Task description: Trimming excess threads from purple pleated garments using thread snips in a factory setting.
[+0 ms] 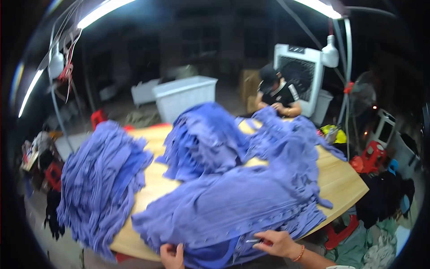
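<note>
A big heap of blue-violet garments (233, 201) lies across a wooden table (340, 179). At the near edge, my left hand (172, 256) pinches the hem of the front blue garment. My right hand (278, 243) rests on the same garment and holds a small metal tool (254, 241) with a red part, its tip pointing left; what kind of tool it is stays blurred. A row of small pale dots runs along the garment just above both hands. Two more blue piles stand on the table, one at the left (101, 179) and one in the middle (206, 139).
Another person (277, 92) in a dark cap works on blue cloth at the table's far end. Behind stand a white tub (186, 94) and a white air cooler (299, 71). Red stools (371, 154) and dark clothes (385, 193) crowd the right side.
</note>
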A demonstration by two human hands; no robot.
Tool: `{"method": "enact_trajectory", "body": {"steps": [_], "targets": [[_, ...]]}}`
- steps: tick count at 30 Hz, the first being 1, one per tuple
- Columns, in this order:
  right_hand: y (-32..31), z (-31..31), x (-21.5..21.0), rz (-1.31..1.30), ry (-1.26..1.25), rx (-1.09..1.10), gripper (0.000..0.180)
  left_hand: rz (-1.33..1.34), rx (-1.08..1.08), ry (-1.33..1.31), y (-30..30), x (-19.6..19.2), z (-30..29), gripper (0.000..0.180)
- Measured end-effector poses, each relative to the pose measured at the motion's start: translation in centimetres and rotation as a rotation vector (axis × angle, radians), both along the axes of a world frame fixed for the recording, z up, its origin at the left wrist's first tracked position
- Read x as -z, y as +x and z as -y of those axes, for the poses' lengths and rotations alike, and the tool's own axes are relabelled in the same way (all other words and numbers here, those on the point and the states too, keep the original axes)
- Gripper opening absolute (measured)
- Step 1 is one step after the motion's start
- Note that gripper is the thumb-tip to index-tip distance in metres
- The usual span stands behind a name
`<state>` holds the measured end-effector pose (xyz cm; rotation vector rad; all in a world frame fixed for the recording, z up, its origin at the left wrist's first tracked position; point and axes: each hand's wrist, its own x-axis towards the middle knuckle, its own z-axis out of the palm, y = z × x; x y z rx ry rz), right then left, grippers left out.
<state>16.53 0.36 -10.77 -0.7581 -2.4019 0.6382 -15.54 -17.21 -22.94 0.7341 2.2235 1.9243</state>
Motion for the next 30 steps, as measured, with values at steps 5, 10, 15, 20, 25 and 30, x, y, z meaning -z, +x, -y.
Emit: {"method": "enact_trajectory", "body": {"steps": [5, 10, 15, 20, 25, 30], "targets": [[0.7, 0.1, 0.3, -0.051, 0.004, 0.006, 0.039, -0.073, -0.095, -0.241, 0.6, -2.7, -2.1, 0.031], [0.6, -0.9, 0.6, -0.109, -0.066, -0.013, 0.039, -0.252, -0.146, -0.236, -1.0, -0.7, -3.3, 0.021], [0.5, -1.0, 1.0, -0.192, -0.120, 0.023, 0.036, -0.362, -0.174, -0.225, -2.0, 0.9, -3.1, 0.018], [1.1, -0.9, 1.9, -0.231, -0.130, 0.029, 0.035, -0.164, -0.090, -0.134, -1.9, 0.6, -2.3, 0.015], [1.5, -1.0, 1.6, -0.283, -0.173, 0.044, 0.031, -0.097, -0.069, -0.034, -0.6, -1.4, -1.9, 0.014], [2.3, -2.4, 3.1, -0.145, -0.080, -0.040, 0.039, 0.021, -0.023, 0.034, -1.4, -1.1, -1.5, 0.013]]}}
